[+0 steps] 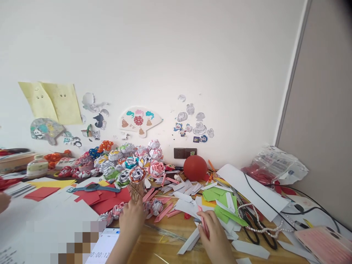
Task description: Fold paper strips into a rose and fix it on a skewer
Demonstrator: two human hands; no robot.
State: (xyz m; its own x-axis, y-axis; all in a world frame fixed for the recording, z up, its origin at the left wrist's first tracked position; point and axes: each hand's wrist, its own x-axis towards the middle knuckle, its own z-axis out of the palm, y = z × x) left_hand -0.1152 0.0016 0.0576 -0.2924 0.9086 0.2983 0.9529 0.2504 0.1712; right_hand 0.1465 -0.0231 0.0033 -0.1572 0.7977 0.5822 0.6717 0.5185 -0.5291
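Note:
My left hand (pixel 132 217) is closed around the bundled stems (pixel 136 190) of a bouquet of paper roses (pixel 132 161), which stands upright on the wooden desk (pixel 162 244). To its right, my right hand (pixel 211 230) pinches a narrow pink paper strip (pixel 202 220) low over the desk. Loose pink, white and green folded paper pieces (pixel 220 200) lie around both hands, and a few loose paper roses (pixel 155 206) lie beside the left hand.
A red balloon (pixel 195 167) sits by the wall. Scissors (pixel 254 223) and a bead string lie right, near black cables, a pink phone (pixel 326 244) and a plastic bag (pixel 275 165). Red sheets, a blue watch (pixel 93 188) and another person's fingers (pixel 4 201) are left. A tablet (pixel 101 247) shows a timer.

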